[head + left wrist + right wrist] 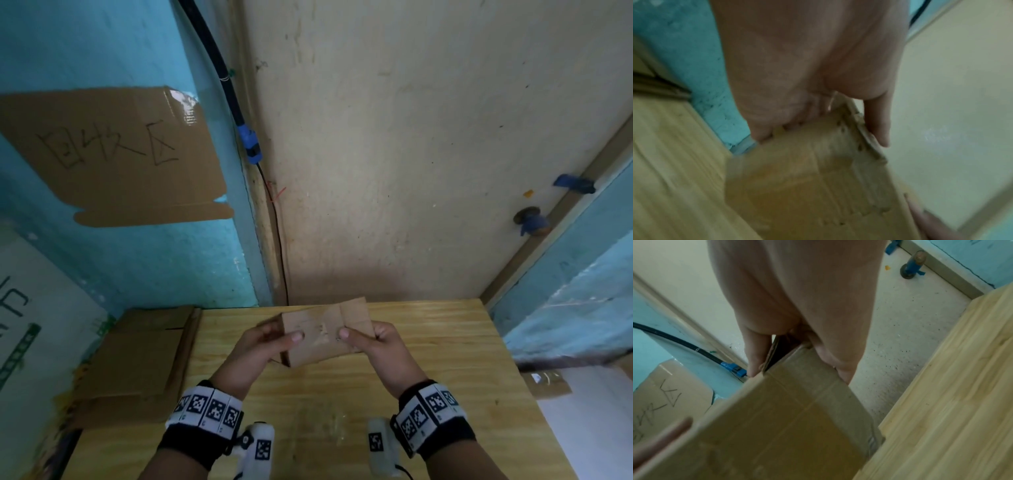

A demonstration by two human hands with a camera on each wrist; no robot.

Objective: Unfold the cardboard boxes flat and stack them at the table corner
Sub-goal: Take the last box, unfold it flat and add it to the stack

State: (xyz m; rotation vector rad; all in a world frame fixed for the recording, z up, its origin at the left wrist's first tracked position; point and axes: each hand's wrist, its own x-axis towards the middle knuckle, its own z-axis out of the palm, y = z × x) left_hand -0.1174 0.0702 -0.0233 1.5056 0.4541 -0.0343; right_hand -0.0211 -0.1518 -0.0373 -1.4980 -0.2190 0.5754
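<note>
Small cardboard box (pixel 322 337) held up over the bench's (pixel 428 370) far edge, mid-width. My left hand (pixel 263 346) clamps its left end, thumb on top; my right hand (pixel 368 342) pinches the right end likewise. Flattened cardboard stack (pixel 137 363) sits at the bench's far-left corner.

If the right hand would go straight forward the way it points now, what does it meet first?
The small cardboard box that the right hand already grips; past it probably the table's far edge, though depth is unclear.

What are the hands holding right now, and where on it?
One small cardboard box, above the table: left hand grips its left end, right hand its right end.
</note>
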